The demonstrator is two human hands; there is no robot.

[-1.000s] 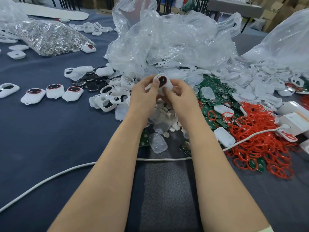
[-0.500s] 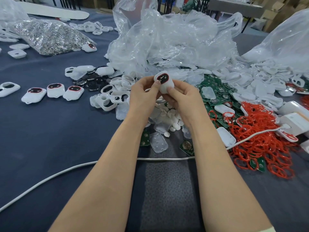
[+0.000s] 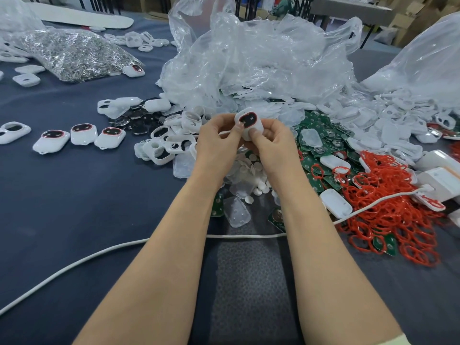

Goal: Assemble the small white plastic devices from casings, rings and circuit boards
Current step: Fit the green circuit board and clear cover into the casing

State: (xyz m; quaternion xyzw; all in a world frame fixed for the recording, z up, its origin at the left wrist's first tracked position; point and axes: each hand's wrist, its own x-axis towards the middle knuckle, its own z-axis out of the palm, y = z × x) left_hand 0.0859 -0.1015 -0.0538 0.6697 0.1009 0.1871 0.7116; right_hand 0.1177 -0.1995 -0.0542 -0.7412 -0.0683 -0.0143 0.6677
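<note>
**A:** Where is the device (image 3: 249, 123) to be found?

**B:** It is held above the worktop (image 3: 74, 195), in front of the heap of clear bags (image 3: 261, 58), between the left hand (image 3: 219, 138) and right hand (image 3: 271, 143). Its dark window, edged in red, is turned toward the camera.

**A:** How are the hands set?

**B:** They are brought together, and both are clamped on the device. The left thumb is pressed at its left edge, the right thumb on its lower front. The other fingers are curled behind and mostly hidden, as is the device's back.

**A:** What is covered by the arms?

**B:** Part of a pile of small white discs (image 3: 251, 168) under the wrists. How far it runs cannot be told.

**A:** And the loose parts?

**B:** Open casings (image 3: 169, 148) are heaped just left of the hands. Green boards (image 3: 316, 143) lie to the right, partly buried under white covers. Red rings (image 3: 388, 202) are tangled nearer the right edge. Three finished devices (image 3: 82, 134) are lined up well to the left, and a white piece (image 3: 13, 131) beside them is met by the frame edge.

**A:** Anything hard to make out?

**B:** In the bag of metal bits (image 3: 72, 51) at far left, single pieces cannot be resolved. A white cable (image 3: 99, 252) is laid across the worktop under both forearms, and its left end is cut off by the frame.
</note>
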